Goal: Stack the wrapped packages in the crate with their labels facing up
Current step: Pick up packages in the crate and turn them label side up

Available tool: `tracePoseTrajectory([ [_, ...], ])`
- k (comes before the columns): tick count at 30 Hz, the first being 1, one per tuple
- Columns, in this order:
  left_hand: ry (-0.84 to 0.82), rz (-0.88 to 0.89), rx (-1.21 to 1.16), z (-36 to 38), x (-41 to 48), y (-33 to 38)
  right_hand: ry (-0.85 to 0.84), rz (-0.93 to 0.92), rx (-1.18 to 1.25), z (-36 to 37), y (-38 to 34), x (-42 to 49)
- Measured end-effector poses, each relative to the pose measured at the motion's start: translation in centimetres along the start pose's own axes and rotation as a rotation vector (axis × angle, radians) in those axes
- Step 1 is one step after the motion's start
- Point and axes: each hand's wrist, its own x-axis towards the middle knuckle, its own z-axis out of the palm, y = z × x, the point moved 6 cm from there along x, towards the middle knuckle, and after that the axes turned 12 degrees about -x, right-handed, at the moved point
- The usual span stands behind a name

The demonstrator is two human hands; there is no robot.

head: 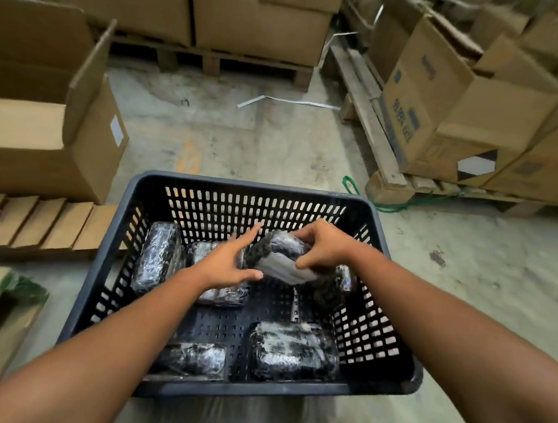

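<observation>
A wrapped package (281, 257) was gripped by the right hand (323, 245) above the dark crate (256, 186), its pale side turned toward the camera. The left hand (231, 262), fingers spread, was held open just beside it. Below the hands, five more packages (291, 352) were lying on the crate floor.

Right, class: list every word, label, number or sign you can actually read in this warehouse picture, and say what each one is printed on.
Nothing reads clearly.
Blue print on tilted cardboard box: blurred, unreadable.
White sticker on open box at left: too small, looks blank.
Black-and-white mark on pallet box: a sign without legible text.
White face of held package in right hand: no text resolves.
Other wrapped packages in crate: no labels legible.
</observation>
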Motion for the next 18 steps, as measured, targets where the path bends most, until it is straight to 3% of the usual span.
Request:
tracePoseTrajectory([
  [6,0.051,0.324,0.011,-2.2,-1.6,8.0,-0.024,-0.068,0.227,-5.4,-2.6,-2.0],
  [10,0.11,0.405,0.105,-3.9,-2.4,9.9,0.022,-0.091,0.295,-7.9,-4.2,-3.3],
  [12,0.145,0.416,0.09,-4.8,-2.9,10.1,0.171,-0.079,0.326,-8.3,-4.2,-4.4],
  [16,0.163,0.418,-0.009,-6.1,-3.3,10.1,0.803,-0.142,0.293,-5.7,-4.3,-7.8],
  [18,0.15,0.405,-0.112,-5.8,-3.3,9.8,0.942,-0.189,0.209,-2.9,-4.3,-8.3],
])
